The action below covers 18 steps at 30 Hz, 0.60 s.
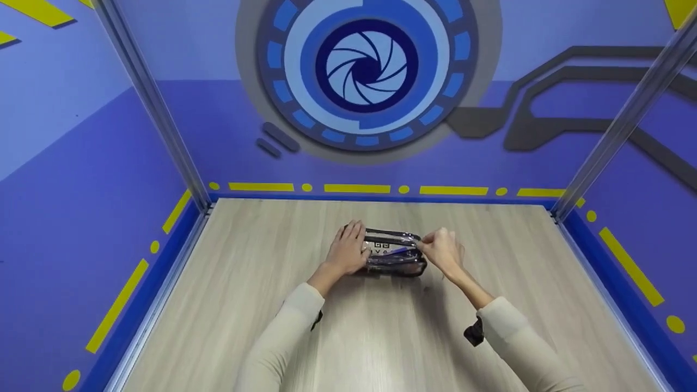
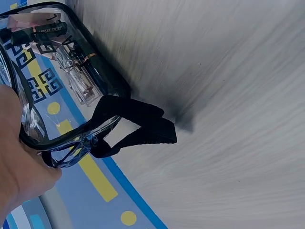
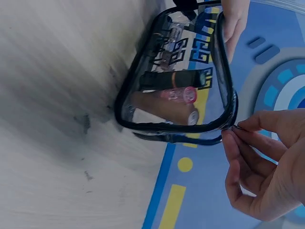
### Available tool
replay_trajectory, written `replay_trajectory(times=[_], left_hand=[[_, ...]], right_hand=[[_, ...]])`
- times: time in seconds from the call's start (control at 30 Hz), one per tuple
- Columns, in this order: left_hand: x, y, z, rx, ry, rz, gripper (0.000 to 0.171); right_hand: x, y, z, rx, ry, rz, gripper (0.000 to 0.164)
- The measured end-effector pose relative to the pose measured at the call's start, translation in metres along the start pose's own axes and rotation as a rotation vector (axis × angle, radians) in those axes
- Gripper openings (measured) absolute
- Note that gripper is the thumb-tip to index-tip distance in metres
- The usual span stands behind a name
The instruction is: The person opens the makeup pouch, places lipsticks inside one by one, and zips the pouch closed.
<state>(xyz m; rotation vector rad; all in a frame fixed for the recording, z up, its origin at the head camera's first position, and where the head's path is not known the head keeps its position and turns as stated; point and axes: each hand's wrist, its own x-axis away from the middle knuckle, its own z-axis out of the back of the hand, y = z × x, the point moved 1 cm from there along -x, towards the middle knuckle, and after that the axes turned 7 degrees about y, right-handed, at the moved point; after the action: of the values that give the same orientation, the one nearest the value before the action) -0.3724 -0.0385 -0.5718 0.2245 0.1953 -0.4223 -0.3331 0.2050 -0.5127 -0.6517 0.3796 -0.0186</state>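
Observation:
A clear cosmetic bag [image 1: 395,267] with black trim stands on the table between both hands. Through its see-through side in the right wrist view show a brown tube [image 3: 164,109], a pink-capped tube [image 3: 183,94] and a dark green tube [image 3: 171,78]. My left hand [image 1: 347,250] grips the bag's left end, where a black strap loop [image 2: 138,119] sticks out. At the right top corner, my right hand [image 1: 444,251] pinches a small zipper pull between thumb and fingertips; the pull is mostly hidden. Black lettering marks the bag's clear face.
The bag rests on a pale wood-grain table [image 1: 261,326]. Blue-purple panels [image 1: 207,130] with yellow dashes enclose its back and sides, with metal posts [image 1: 158,114] at the corners.

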Motion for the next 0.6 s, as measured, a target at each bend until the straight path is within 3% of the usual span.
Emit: replay_trajectory(times=[0.43,0.6], left_hand=[[0.000,-0.002,-0.002,0.050,0.016,0.003,0.069],[0.001,-0.001,-0.005,0.067,0.021,-0.003,0.070]], right_hand=[[0.009,-0.021,-0.021,0.053,0.196,0.174,0.017],[0.018,-0.022,-0.039,0.042,0.290,0.257,0.028]])
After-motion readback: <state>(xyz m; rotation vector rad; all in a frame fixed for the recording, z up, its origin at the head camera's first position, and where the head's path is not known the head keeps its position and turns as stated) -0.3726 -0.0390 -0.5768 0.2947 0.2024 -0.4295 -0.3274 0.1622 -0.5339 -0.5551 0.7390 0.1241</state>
